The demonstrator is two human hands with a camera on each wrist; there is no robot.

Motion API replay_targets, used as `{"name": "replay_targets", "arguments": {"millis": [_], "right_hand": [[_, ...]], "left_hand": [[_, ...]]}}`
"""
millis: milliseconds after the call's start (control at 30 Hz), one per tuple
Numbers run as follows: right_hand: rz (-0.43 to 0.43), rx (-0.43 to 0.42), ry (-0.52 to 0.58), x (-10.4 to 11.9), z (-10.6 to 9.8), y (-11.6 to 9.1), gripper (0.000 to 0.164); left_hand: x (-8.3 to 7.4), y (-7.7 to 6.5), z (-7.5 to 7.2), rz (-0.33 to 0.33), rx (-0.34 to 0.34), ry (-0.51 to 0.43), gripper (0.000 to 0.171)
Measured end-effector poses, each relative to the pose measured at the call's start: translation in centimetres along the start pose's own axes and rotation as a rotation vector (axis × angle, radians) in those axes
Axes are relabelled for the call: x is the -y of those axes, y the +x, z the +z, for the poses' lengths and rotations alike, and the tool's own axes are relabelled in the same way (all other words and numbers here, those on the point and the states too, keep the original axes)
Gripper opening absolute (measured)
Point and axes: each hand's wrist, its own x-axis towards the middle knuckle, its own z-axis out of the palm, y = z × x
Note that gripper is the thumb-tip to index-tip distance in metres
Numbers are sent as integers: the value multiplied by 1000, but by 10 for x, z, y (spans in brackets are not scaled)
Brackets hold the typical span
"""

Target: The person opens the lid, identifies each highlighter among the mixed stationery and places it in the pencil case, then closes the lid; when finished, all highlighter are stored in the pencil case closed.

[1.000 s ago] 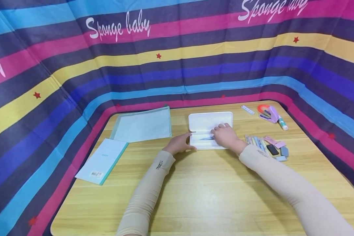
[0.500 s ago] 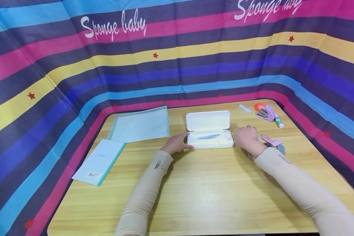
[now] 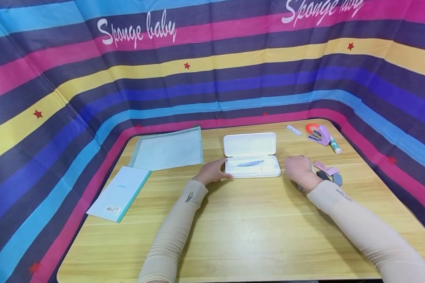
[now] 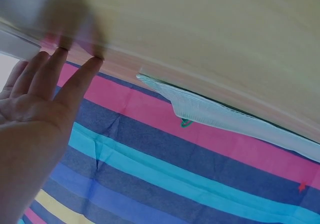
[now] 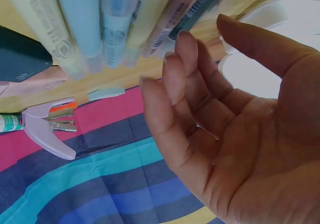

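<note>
An open white pencil case [image 3: 269,169] lies on the table with its lid [image 3: 249,144] tipped back. Inside it rests a blue pen [image 3: 249,163]. At the case's left end is my left hand [image 3: 210,171], thumb at the front corner and fingers at the back one; in the left wrist view those fingers [image 4: 75,86] are nearly straight. My right hand [image 3: 299,171] is just right of the case, over a row of pens and highlighters [image 5: 114,34]. Its fingers are loosely bent, with the fingertips beside a dark teal pen [image 5: 202,14] and the thumb apart from them.
Pink blocks [image 3: 331,171], a black block [image 3: 322,175] and a grey-blue one [image 3: 337,179] lie right of the pens. Farther back are a purple stapler [image 3: 324,135], a glue stick [image 3: 335,146] and a small strip [image 3: 293,130]. A mesh pouch [image 3: 168,149] and notebook [image 3: 120,192] lie left.
My right hand has come out of the pencil case and moved right to the pens, uncovering the blue pen inside. The left hand keeps its place at the case's end.
</note>
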Motion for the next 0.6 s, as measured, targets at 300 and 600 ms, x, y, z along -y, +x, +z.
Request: {"name": "replay_targets", "arguments": {"millis": [300, 600], "right_hand": [[63, 83, -11, -6, -2, -5, 15], [69, 114, -32, -6, 3, -7, 18]], "left_hand": [[0, 0, -1, -7, 6, -6, 95], [-2, -1, -1, -12, 9, -6, 94]]}}
